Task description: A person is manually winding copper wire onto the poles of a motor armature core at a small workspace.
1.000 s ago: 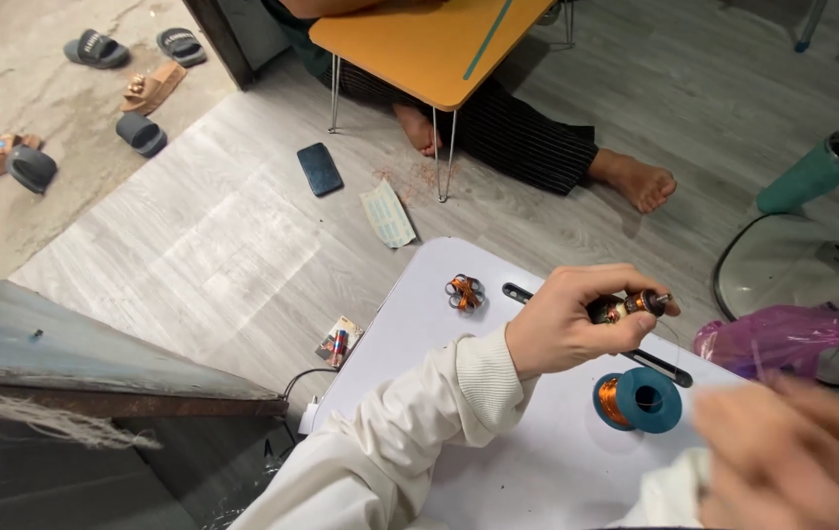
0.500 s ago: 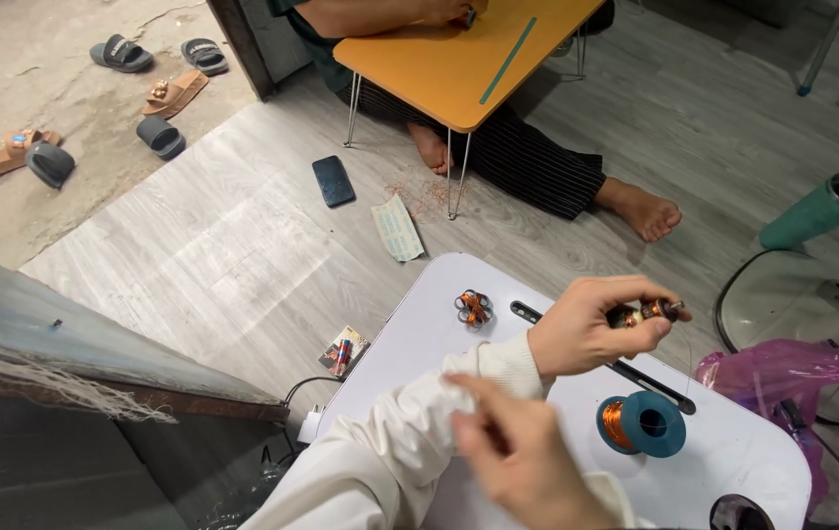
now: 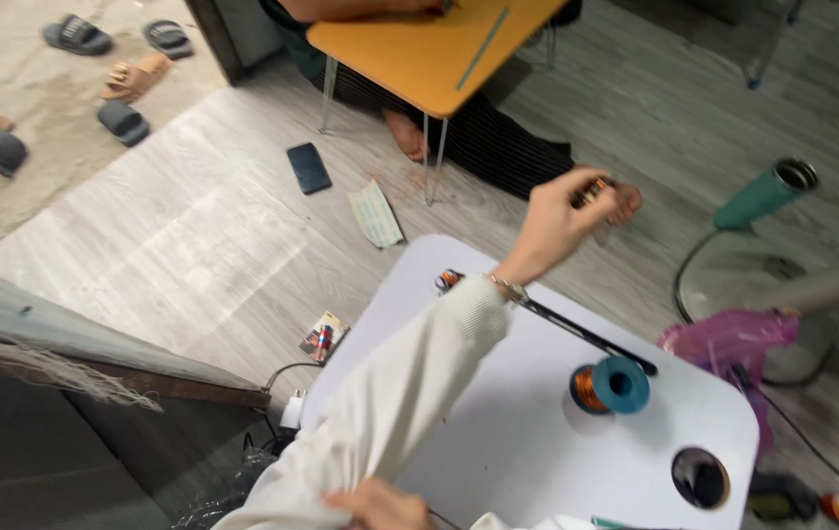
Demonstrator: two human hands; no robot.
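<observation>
My left hand (image 3: 552, 224) is raised beyond the far edge of the white table (image 3: 498, 461), shut on a small copper-wound coil (image 3: 591, 189) held at the fingertips. At the bottom edge my right hand (image 3: 380, 505) grips the white sleeve (image 3: 410, 393) of my left arm near the elbow. A blue spool of copper wire (image 3: 611, 385) stands on the table to the right of my arm. A thin black rod (image 3: 586, 337) lies behind it. Another small coil (image 3: 450, 280) sits at the table's far corner.
The table has a round hole (image 3: 700, 478) at its right. A pink bag (image 3: 734, 334) and a teal bottle (image 3: 768, 193) are at the right. Another person's foot (image 3: 405, 132) shows under an orange table (image 3: 429, 49). A phone (image 3: 309, 167), mask (image 3: 375, 213) and slippers (image 3: 120, 120) lie on the floor.
My left hand has lifted up and away from the table with the coil. My right hand has moved from the right side across to the left sleeve at the bottom.
</observation>
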